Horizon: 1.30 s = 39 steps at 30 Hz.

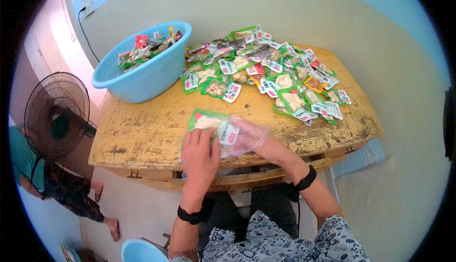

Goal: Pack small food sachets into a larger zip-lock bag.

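A clear plastic bag [263,136] surrounds my right hand [249,136] as far as the wrist. Motion and the plastic blur the fingers inside it, so their grip cannot be made out. Beside them lies a green-edged food packet [209,121] with pale pieces behind its window and a white label [228,133] at its right end. My left hand [202,150] is closed over the packet's near edge, fingers curled on top and thumb toward the right. Both hands are over the front part of the worn yellow wooden table [137,138].
Many similar packets [256,65] are heaped at the back of the table. A large blue basin [142,86] with more packets stands at the back left. At the left are a fan [57,114] and another person's legs [76,195]. A second blue basin [142,252] sits on the floor.
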Each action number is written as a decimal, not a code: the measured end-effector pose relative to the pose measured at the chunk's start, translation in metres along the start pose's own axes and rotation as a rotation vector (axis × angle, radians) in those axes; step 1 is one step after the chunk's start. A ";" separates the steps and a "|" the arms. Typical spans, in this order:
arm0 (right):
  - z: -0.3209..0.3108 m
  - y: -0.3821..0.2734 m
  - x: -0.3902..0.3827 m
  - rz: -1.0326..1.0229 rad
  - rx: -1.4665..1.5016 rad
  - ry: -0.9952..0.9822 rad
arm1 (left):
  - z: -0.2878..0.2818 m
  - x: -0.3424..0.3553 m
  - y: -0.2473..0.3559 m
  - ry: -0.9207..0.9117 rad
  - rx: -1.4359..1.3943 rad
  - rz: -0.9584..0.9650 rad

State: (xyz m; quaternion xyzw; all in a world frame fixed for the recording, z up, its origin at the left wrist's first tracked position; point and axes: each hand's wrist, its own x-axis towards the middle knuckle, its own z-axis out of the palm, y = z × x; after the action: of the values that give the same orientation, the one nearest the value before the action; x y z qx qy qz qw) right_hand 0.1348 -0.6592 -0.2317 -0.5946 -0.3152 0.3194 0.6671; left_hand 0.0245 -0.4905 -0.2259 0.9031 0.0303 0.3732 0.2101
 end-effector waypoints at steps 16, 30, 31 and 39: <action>-0.057 -0.078 -0.081 0.022 -0.110 0.140 | 0.011 0.006 0.007 -0.001 0.124 -0.029; -0.260 -0.107 -0.125 0.181 -0.696 0.580 | 0.005 0.002 0.010 -0.027 0.131 -0.069; -0.260 -0.109 -0.119 0.173 -0.791 0.583 | 0.005 0.000 0.010 -0.034 0.141 -0.070; -0.296 -0.054 -0.033 0.007 -1.548 0.390 | 0.005 -0.002 0.013 -0.026 0.169 -0.041</action>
State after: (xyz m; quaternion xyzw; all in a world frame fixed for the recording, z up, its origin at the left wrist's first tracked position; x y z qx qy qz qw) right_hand 0.3548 -0.8656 -0.2075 -0.9352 -0.3232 -0.0979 0.1069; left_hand 0.0256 -0.5042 -0.2251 0.9216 0.0774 0.3531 0.1413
